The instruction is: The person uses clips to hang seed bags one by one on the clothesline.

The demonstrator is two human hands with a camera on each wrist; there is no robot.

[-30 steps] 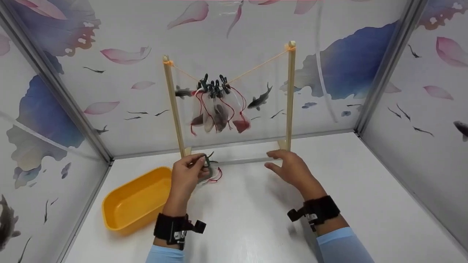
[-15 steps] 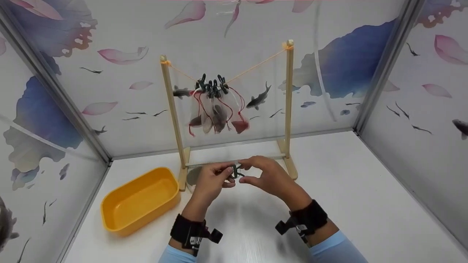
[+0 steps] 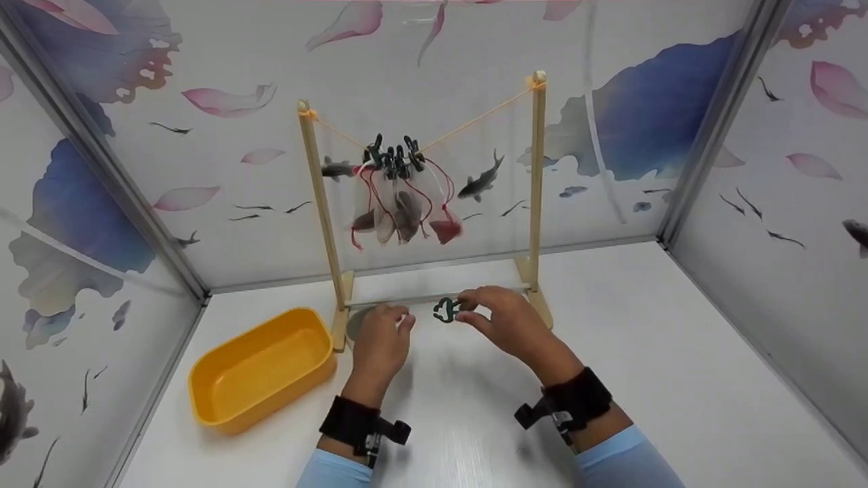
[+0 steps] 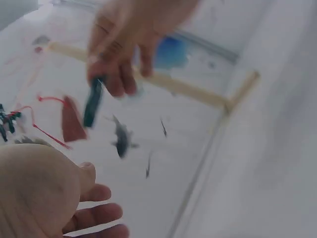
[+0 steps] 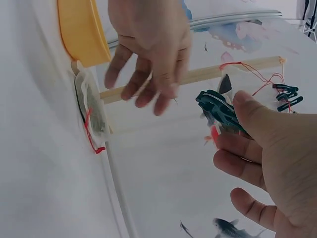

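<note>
My right hand (image 3: 510,327) pinches a dark green spring clip (image 3: 445,310) by its handles, between thumb and fingers, above the table. The clip's curved jaws point left. My left hand (image 3: 380,339) is apart from it, a little to the left, with loosely bent fingers and nothing between them in the right wrist view. Below that hand, a pale drawstring pouch (image 5: 94,99) with a red cord lies by the stand's left foot; the hand hides part of it in the head view. Several green clips (image 3: 397,161) hold sheer pouches (image 3: 407,215) on an orange string (image 3: 481,122).
The string hangs between two wooden posts (image 3: 536,190) of a stand, joined low down by a pale crossbar (image 3: 502,290). At the left, a yellow tub (image 3: 261,366) sits on the white table (image 3: 678,379). Printed panels (image 3: 237,41) close off the back and sides.
The left hand brought the clip rightward from beside the tub to the right hand. The right hand took it, and the left hand let go and drew back left.
</note>
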